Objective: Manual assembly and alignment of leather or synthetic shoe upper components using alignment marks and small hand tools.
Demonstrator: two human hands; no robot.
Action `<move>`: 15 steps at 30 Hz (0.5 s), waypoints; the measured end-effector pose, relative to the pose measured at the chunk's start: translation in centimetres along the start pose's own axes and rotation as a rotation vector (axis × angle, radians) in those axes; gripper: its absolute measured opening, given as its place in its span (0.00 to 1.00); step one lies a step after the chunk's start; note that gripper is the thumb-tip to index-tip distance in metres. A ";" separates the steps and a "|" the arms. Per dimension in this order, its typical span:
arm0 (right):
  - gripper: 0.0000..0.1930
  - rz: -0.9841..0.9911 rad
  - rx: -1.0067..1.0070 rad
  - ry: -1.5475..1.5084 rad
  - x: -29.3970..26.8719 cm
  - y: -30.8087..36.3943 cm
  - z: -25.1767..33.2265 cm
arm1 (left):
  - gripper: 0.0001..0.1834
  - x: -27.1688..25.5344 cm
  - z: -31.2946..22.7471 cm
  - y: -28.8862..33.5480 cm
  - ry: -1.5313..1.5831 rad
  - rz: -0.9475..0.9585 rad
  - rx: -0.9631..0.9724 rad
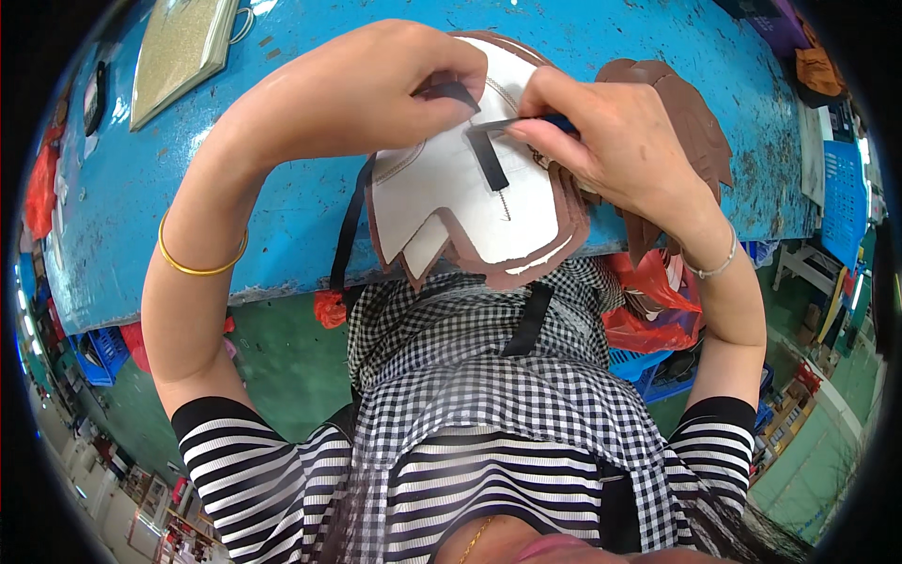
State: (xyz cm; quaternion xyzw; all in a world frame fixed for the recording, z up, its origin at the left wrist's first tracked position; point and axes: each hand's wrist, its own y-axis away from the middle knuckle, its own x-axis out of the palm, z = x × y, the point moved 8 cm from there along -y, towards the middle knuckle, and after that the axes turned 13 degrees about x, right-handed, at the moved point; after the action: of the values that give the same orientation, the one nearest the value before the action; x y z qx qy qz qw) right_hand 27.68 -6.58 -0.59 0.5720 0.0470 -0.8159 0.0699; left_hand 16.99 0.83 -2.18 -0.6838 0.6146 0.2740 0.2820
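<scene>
A stack of brown shoe-upper-like pieces with white backing [423,183] lies on the blue workbench [301,202] in front of me. Stitch lines run across the white side. My left hand [366,89] is closed, pinching a black strip [453,91] between thumb and fingers over the stack. A short black strip [488,162] lies flat on the white face just below. Closed too, my right hand [625,132] holds a slim dark tool [498,124], its tip reaching toward the pinched strip; its exact kind is hidden by the fingers.
More brown pieces [691,113] sit right of the stack. A yellowish book or pad [183,61] lies at the far left, near a dark handheld object [95,99]. Red plastic bags [648,315] and blue crates [843,202] stand around the bench edge. A black strip [531,320] rests on my checked apron.
</scene>
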 end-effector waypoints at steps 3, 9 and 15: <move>0.11 -0.102 -0.059 -0.105 -1.3 0.9 1.7 | 0.11 -0.9 0.8 1.6 0.201 -0.171 -0.004; 0.13 -0.159 -0.181 0.190 1.9 3.1 7.6 | 0.06 -5.1 2.8 4.4 0.792 -0.766 -0.214; 0.06 -0.198 -0.121 0.098 1.4 1.8 7.2 | 0.10 -11.2 -2.8 6.2 0.451 -0.972 0.198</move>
State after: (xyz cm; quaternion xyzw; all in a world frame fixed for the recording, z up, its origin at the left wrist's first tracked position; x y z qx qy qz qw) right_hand 20.84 -9.61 0.56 0.5984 0.1556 -0.7857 0.0210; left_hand 9.79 5.99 7.52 -0.9011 0.2958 -0.1006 0.3005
